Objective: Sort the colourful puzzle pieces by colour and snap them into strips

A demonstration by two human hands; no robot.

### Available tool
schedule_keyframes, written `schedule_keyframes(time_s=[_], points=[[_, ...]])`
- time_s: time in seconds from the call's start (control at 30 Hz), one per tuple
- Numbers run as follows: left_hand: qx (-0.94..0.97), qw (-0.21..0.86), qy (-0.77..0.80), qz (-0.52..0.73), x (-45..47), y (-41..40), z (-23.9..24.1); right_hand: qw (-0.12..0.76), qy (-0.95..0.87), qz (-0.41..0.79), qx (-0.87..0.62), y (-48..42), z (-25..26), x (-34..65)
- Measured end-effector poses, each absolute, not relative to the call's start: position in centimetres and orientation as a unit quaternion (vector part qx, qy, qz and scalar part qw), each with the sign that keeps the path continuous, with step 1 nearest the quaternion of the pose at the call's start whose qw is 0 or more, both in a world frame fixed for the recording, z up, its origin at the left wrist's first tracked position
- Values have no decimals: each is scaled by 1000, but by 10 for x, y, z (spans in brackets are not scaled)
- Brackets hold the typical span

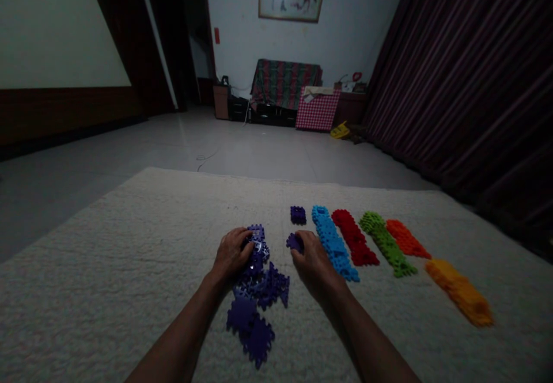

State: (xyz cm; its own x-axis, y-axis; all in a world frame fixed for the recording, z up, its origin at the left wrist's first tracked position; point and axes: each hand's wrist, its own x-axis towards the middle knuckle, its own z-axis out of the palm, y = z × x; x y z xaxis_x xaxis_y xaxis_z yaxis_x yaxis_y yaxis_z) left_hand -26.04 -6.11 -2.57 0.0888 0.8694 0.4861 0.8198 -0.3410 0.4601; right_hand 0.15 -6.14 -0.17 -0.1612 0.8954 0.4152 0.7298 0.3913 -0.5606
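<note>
A loose heap of purple interlocking plastic tiles (259, 337) with toothed edges lies in front of me. At the heap's far left side, my left hand (232, 250) is closed, thumb and fingers bent on a purple tile (256, 232); its fingertips are partly hidden among the pieces. Between its thumb and fingers, my right hand (311, 255) pinches another purple tile (294, 241), just above or on the mat. Beyond that hand sits a small purple stack (298, 215), apart from it. A long blue row of tiles (332, 242) runs close along the right hand's outer side.
Further right lie rows of red tiles (355, 238), green tiles (387, 245), orange tiles (406, 238) and yellow tiles (460, 292). Everything rests on a cream quilted mat (129, 239). A dark curtain (449, 72) hangs at right; a covered seat (285, 83) stands against the far wall.
</note>
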Motion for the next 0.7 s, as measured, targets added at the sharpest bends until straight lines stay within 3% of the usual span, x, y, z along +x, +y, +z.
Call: schedule_keyframes(time_s=[0.7], points=[[713,76,579,388,-260,-61,-23,357,-785,-14,-507,-25,-8,13]])
